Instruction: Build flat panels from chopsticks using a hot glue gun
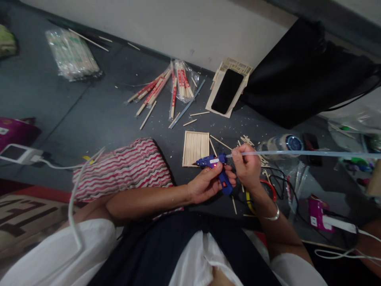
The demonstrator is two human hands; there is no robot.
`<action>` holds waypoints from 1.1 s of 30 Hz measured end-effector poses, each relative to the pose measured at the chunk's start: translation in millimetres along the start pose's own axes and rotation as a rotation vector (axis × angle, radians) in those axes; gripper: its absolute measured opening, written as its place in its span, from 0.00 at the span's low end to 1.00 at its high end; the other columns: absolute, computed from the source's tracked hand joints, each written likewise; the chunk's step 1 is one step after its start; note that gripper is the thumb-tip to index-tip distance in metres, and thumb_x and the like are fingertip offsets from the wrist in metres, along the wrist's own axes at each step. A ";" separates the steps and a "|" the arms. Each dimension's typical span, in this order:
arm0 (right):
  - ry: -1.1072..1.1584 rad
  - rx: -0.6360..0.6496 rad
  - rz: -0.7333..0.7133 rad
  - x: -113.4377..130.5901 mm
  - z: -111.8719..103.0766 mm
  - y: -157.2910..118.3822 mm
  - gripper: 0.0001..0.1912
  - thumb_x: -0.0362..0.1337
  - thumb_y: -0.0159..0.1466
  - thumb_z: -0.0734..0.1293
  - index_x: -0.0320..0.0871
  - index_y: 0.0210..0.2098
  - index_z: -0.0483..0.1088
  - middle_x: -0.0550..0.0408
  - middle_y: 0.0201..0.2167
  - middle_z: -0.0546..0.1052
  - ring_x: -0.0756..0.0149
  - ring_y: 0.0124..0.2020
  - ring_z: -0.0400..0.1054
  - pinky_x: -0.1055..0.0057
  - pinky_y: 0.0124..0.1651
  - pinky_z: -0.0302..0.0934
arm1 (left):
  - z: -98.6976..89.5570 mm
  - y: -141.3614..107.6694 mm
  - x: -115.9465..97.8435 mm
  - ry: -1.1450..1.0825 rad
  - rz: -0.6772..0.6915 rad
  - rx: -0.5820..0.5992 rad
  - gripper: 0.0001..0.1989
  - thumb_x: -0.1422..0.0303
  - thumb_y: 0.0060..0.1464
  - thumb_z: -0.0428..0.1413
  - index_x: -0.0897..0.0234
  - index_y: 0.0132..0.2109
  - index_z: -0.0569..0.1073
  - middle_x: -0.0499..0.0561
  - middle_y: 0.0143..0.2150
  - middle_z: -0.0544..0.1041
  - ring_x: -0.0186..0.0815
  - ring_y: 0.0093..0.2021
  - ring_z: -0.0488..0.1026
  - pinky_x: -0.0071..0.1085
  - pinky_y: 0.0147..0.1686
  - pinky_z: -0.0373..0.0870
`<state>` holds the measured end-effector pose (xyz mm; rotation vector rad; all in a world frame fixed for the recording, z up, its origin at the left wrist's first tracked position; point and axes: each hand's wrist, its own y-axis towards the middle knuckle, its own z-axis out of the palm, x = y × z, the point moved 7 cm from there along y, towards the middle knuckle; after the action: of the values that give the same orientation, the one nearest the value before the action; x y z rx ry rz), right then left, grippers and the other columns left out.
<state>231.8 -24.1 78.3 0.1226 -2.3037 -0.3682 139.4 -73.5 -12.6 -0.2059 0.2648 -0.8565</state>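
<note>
My left hand (208,184) is wrapped round a blue hot glue gun (225,183), which has a red light glowing on its body. The gun's nozzle points left, over the lower edge of a square panel of wooden sticks (196,149) lying on the dark surface. Behind the gun, my right hand (247,165) pinches a long translucent glue stick (297,153) close to where it enters the gun's back end. The rest of that stick runs off to the right.
Red-wrapped chopsticks (159,87) and a phone (227,91) on cardboard lie beyond the panel. A striped cushion (125,167) is at left. Cut sticks (246,140), a clear jar with a blue lid (293,143), scissors (250,202) and black cables (279,182) sit at right.
</note>
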 end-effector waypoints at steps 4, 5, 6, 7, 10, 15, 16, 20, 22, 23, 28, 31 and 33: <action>0.039 -0.012 0.012 1.6 -0.5 -0.5 0.14 0.45 0.67 0.64 0.48 0.27 0.61 0.64 0.18 0.64 0.71 0.19 0.57 0.71 0.25 0.53 | 0.8 0.4 -1.3 0.009 0.017 0.015 0.19 0.56 0.50 0.71 0.68 0.40 0.80 0.53 0.33 0.83 0.35 0.33 0.81 0.29 0.40 0.76; 0.044 -0.017 0.027 1.5 -1.1 -0.6 0.14 0.45 0.67 0.64 0.48 0.27 0.62 0.64 0.18 0.64 0.71 0.19 0.58 0.71 0.25 0.54 | 1.0 0.8 -2.1 0.016 0.026 0.018 0.21 0.55 0.48 0.72 0.68 0.40 0.80 0.53 0.32 0.83 0.35 0.33 0.81 0.30 0.40 0.76; 0.049 -0.023 0.043 1.3 -2.0 -0.6 0.14 0.46 0.67 0.64 0.48 0.27 0.62 0.64 0.18 0.64 0.71 0.19 0.58 0.71 0.26 0.54 | 1.2 1.1 -3.1 0.030 0.037 0.019 0.22 0.54 0.46 0.72 0.68 0.40 0.80 0.53 0.32 0.83 0.36 0.33 0.81 0.30 0.40 0.76; 0.056 -0.025 0.065 0.9 -3.0 -0.7 0.14 0.47 0.66 0.64 0.48 0.27 0.63 0.63 0.18 0.65 0.70 0.20 0.60 0.71 0.26 0.56 | 1.5 1.4 -4.2 0.050 0.048 0.019 0.23 0.53 0.45 0.72 0.67 0.39 0.80 0.53 0.32 0.83 0.36 0.32 0.81 0.30 0.39 0.76; 0.137 0.054 0.174 -3.7 -0.7 -1.9 0.14 0.51 0.62 0.69 0.48 0.32 0.66 0.62 0.20 0.68 0.69 0.22 0.63 0.71 0.27 0.58 | 3.0 1.3 -5.9 0.134 0.065 0.016 0.27 0.49 0.42 0.72 0.67 0.38 0.80 0.54 0.33 0.84 0.37 0.32 0.81 0.28 0.37 0.75; 0.469 0.544 0.501 -15.5 30.8 -22.6 0.22 0.59 0.59 0.71 0.47 0.35 0.67 0.69 0.12 0.61 0.73 0.12 0.54 0.74 0.17 0.54 | 6.6 -1.1 -3.4 0.277 0.043 0.000 0.31 0.43 0.38 0.71 0.68 0.37 0.81 0.57 0.34 0.84 0.39 0.34 0.81 0.31 0.41 0.75; 0.526 0.607 0.549 -16.3 34.7 -27.3 0.24 0.61 0.58 0.70 0.47 0.34 0.67 0.71 0.10 0.59 0.73 0.11 0.52 0.74 0.15 0.53 | 7.2 -1.6 -2.3 0.311 0.031 -0.004 0.32 0.42 0.37 0.71 0.68 0.36 0.81 0.57 0.34 0.84 0.39 0.35 0.81 0.32 0.41 0.75; 0.591 0.607 0.619 -21.0 35.1 -30.9 0.26 0.62 0.56 0.71 0.46 0.26 0.67 0.67 0.11 0.62 0.75 0.12 0.54 0.75 0.14 0.50 | 10.2 -3.0 1.0 0.456 -0.035 0.001 0.37 0.34 0.40 0.63 0.68 0.35 0.80 0.59 0.37 0.84 0.39 0.39 0.81 0.34 0.46 0.74; 0.601 0.519 0.635 -24.2 30.7 -27.1 0.26 0.61 0.54 0.73 0.45 0.23 0.68 0.63 0.16 0.69 0.74 0.16 0.60 0.75 0.17 0.55 | 10.7 -4.0 2.3 0.581 -0.121 0.008 0.39 0.31 0.39 0.61 0.67 0.36 0.79 0.58 0.37 0.84 0.38 0.38 0.80 0.35 0.45 0.74; 0.617 0.482 0.649 -25.6 29.1 -25.6 0.25 0.61 0.53 0.74 0.45 0.23 0.69 0.61 0.18 0.71 0.72 0.18 0.63 0.74 0.20 0.59 | 11.0 -5.4 2.9 0.674 -0.191 0.022 0.40 0.31 0.37 0.61 0.67 0.35 0.78 0.57 0.35 0.83 0.37 0.36 0.79 0.35 0.42 0.74; 0.785 0.491 0.725 -26.6 34.7 -25.3 0.27 0.65 0.51 0.72 0.46 0.21 0.71 0.56 0.20 0.77 0.62 0.26 0.74 0.65 0.33 0.73 | 21.3 -26.9 -17.7 1.353 -0.540 0.289 0.30 0.39 0.46 0.63 0.64 0.24 0.75 0.50 0.23 0.78 0.32 0.22 0.74 0.27 0.25 0.69; 0.846 0.468 0.710 -28.8 34.3 -23.3 0.26 0.63 0.50 0.74 0.46 0.20 0.70 0.54 0.19 0.77 0.57 0.28 0.77 0.62 0.32 0.74 | 27.5 -29.9 -69.8 1.641 -0.433 0.211 0.22 0.49 0.54 0.60 0.61 0.23 0.74 0.48 0.19 0.75 0.34 0.18 0.72 0.28 0.21 0.64; 0.875 0.461 0.673 -29.2 33.0 -21.2 0.23 0.58 0.49 0.76 0.45 0.23 0.71 0.54 0.21 0.79 0.55 0.30 0.78 0.63 0.31 0.75 | 28.1 -23.5 -122.5 1.905 -0.164 -0.080 0.19 0.54 0.57 0.59 0.60 0.23 0.75 0.48 0.18 0.74 0.35 0.19 0.73 0.29 0.24 0.65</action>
<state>227.4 -31.0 30.1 -0.2259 -1.3972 0.4867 54.7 7.4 38.6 0.6116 2.0684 -0.9635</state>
